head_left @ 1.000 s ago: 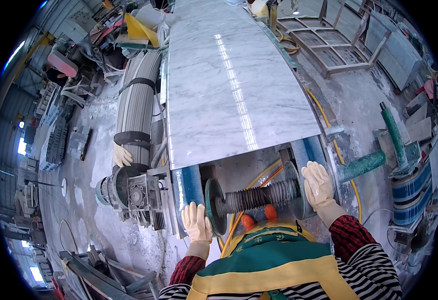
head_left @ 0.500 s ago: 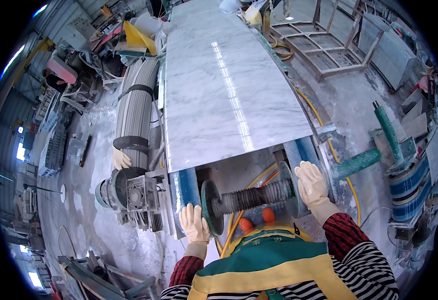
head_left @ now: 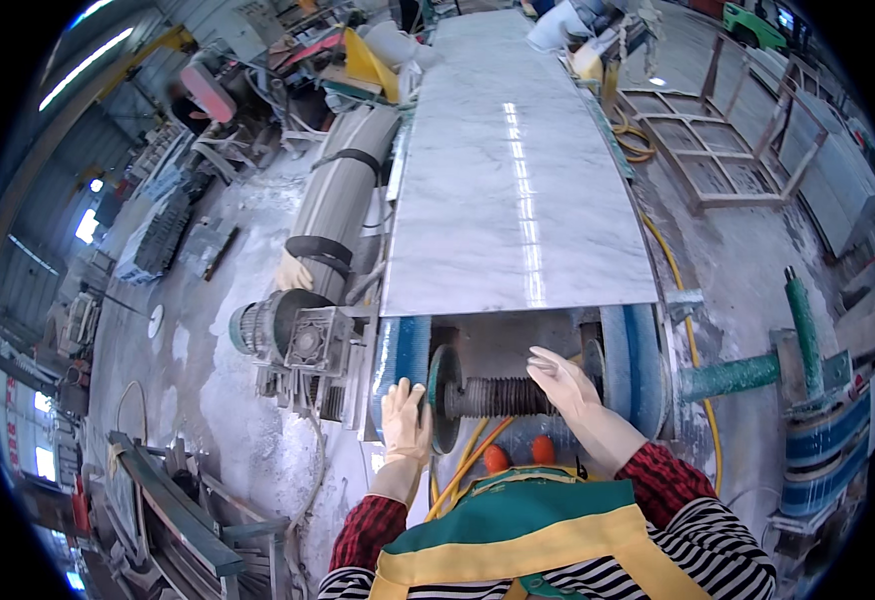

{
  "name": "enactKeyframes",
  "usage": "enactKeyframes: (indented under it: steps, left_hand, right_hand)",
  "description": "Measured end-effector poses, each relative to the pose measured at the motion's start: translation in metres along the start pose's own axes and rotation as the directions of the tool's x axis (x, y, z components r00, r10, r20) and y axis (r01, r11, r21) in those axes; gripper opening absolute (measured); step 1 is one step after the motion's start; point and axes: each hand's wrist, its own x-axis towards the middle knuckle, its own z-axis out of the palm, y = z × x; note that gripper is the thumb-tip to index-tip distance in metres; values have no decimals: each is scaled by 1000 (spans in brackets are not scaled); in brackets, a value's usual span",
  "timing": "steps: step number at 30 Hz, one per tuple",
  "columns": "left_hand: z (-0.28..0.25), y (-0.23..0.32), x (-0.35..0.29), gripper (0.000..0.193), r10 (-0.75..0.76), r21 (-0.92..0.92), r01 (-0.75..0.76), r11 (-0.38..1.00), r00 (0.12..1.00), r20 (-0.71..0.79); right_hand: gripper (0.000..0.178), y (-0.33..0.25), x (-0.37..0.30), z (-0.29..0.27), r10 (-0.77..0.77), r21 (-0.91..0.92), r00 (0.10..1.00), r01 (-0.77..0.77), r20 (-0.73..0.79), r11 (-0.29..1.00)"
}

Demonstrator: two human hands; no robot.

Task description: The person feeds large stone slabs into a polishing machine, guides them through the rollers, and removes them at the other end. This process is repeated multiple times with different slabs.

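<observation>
My left hand (head_left: pixel 405 425), in a cream rubber glove, lies with extended fingers on the left blue conveyor belt (head_left: pixel 403 350). Beside it stands a round end disc (head_left: pixel 445 400) of a dark, ribbed roller (head_left: pixel 488 398). Over the right part of that roller hovers my right hand (head_left: pixel 570 392), gloved alike, its fingers stretched out and holding nothing. The right blue belt (head_left: pixel 630 360) runs just past this hand. Ahead of both hands, a long polished slab of white, grey-veined stone (head_left: pixel 458 225) rests flat on the belts, its near edge beyond my fingertips.
Left of the slab are a motor with gearbox (head_left: pixel 303 340), a strapped grey bundle (head_left: pixel 340 185) and a loose cream glove (head_left: pixel 293 272). Green metal arms (head_left: pixel 733 377) stick out on the right. A yellow hose (head_left: pixel 693 345) lies along the floor near a metal rack (head_left: pixel 708 150).
My right hand has left the right belt and moved leftward over the roller. My left hand stays on the left belt. The view has turned, shifting the slab rightward in the picture.
</observation>
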Motion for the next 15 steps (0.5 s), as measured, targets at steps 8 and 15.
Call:
enactKeyframes:
  steps: [8,15]
  left_hand:
    - [11,-26,-71,32,-238,-433,231,871,970,39]
    - [-47,-25,-82,26,-342,-528,311,790,939,40]
  right_hand:
    - [52,0,148,77,505,973,861,-168,66,159]
    - [44,6,166,83,514,987,849,52,-126,155]
